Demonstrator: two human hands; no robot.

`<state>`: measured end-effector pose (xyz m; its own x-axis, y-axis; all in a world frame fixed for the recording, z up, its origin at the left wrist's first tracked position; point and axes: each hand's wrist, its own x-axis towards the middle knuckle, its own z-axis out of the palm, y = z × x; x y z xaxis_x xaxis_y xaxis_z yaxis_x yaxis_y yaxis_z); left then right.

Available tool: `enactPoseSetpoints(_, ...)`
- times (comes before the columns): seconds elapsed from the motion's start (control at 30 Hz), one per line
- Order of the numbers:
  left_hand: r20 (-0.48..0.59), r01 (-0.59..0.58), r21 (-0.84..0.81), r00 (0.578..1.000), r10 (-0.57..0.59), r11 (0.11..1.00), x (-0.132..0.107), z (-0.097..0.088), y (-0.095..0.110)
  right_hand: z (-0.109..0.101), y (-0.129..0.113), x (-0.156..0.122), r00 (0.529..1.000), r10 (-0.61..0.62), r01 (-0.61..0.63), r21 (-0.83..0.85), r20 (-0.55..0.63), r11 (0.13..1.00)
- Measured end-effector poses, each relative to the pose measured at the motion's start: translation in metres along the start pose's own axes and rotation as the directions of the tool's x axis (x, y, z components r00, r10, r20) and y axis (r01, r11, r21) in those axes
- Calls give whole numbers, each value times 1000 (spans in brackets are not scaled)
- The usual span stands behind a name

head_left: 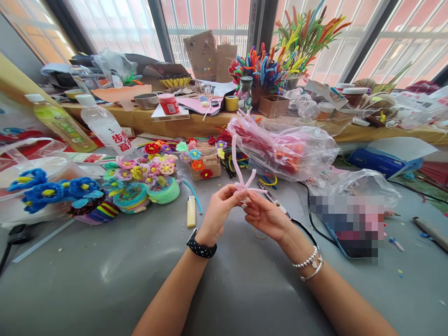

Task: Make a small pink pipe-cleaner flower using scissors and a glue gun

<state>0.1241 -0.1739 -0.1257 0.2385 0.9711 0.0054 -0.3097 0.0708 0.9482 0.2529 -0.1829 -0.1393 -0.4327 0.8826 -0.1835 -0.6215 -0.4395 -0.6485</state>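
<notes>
Pale pink pipe cleaners (239, 161) meet in a small bunch between my two hands, above the grey table. One long stem sticks up and away, and shorter ends fan out to the right. My left hand (224, 207) pinches the bunch from the left between thumb and fingers. From the right, my right hand (264, 214) also pinches it, its fingertips close to the left thumb. Behind my right hand lies a tool with a cord (276, 200), partly covered. A yellow lighter (191, 211) and a blue pipe cleaner piece (193, 196) lie left of my left hand.
Fuzzy flowers in small pots (129, 196) stand on the left, near two bottles (105, 123). A plastic bag of pink and red stems (283, 147) lies beyond my hands. On the right is a blurred-out phone (345, 240). A cluttered ledge (206, 122) runs along the windows.
</notes>
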Motion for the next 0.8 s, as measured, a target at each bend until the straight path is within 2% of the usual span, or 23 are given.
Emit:
enactPoseSetpoints(0.1, -67, 22, -18, 997, -23, 1000, 1, -3, 4, -4, -7, -2, 996, -48, 36, -149, -74, 988)
enactPoseSetpoints(0.2, -94, 73, 4, 993, -72, 997, 0, -3, 7, -9, -17, -4, 970, -189, 119, -381, -151, 917)
enactPoseSetpoints(0.27, -67, 93, 66, 994, -89, 993, -1, -2, 8, -10, -23, -6, 926, -344, 195, -584, -155, 788)
enactPoseSetpoints(0.33, -32, 90, 141, 996, -86, 986, -2, 0, 7, -7, -26, -8, 869, -485, 252, -753, -100, 607)
enactPoseSetpoints(0.37, -16, 83, 177, 997, -82, 981, -2, 0, 7, -5, -27, -9, 850, -523, 266, -805, -64, 531)
enactPoseSetpoints(0.43, 11, 62, 239, 998, -66, 969, -2, 1, 6, -1, -28, -11, 849, -528, 267, -853, -13, 448)
enactPoseSetpoints(0.53, 28, 24, 294, 999, -34, 956, -2, 0, 6, 4, -28, -13, 866, -499, 231, -872, -17, 431)
enactPoseSetpoints(0.63, 26, 10, 299, 999, -18, 954, -3, 0, 7, 6, -27, -13, 851, -522, 223, -863, -55, 454)
enactPoseSetpoints(0.73, 17, 41, 256, 999, -47, 966, -4, 1, 8, 7, -26, -12, 849, -521, 253, -804, -82, 538)
enactPoseSetpoints(0.8, 11, 62, 213, 998, -66, 975, -5, 2, 8, 6, -24, -11, 871, -480, 272, -709, -106, 650)
